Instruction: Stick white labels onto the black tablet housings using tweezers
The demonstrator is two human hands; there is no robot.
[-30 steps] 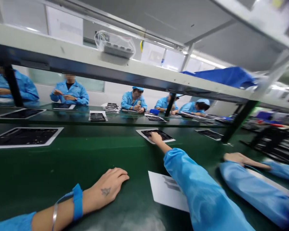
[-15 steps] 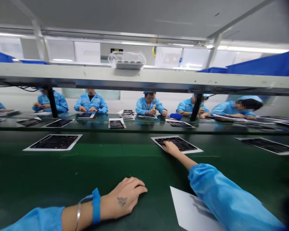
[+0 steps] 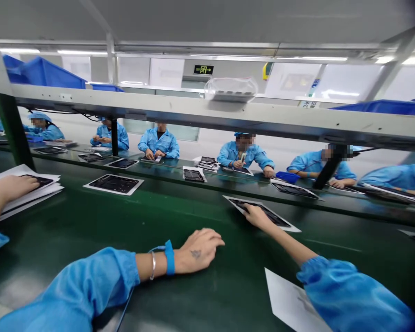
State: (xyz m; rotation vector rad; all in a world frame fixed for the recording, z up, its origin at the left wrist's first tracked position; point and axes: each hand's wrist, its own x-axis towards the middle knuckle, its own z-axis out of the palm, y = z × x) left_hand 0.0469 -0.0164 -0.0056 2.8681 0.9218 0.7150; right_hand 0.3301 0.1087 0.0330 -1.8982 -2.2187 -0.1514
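Note:
My left hand [image 3: 198, 250] rests palm down on the green belt [image 3: 124, 221], fingers curled loosely and apart, holding nothing; a blue wrist strap and a bangle circle its wrist. My right hand [image 3: 256, 215] reaches far forward, fingers flat on the near edge of a dark panel on a white sheet [image 3: 263, 213]. A white printed sheet [image 3: 292, 302] lies by my right sleeve.
A co-worker's hand [image 3: 10, 188] at the far left lies on a stack of white sheets [image 3: 31, 186]. More dark panels on sheets [image 3: 114, 183] lie along the belt. Several people in blue coats sit opposite. A shelf rail [image 3: 207, 115] with blue bins crosses overhead.
The view has swung left, bringing the co-worker's hand and stack into sight. My right hand stays on the panel as it comes a little nearer; my left hand stays resting on the belt.

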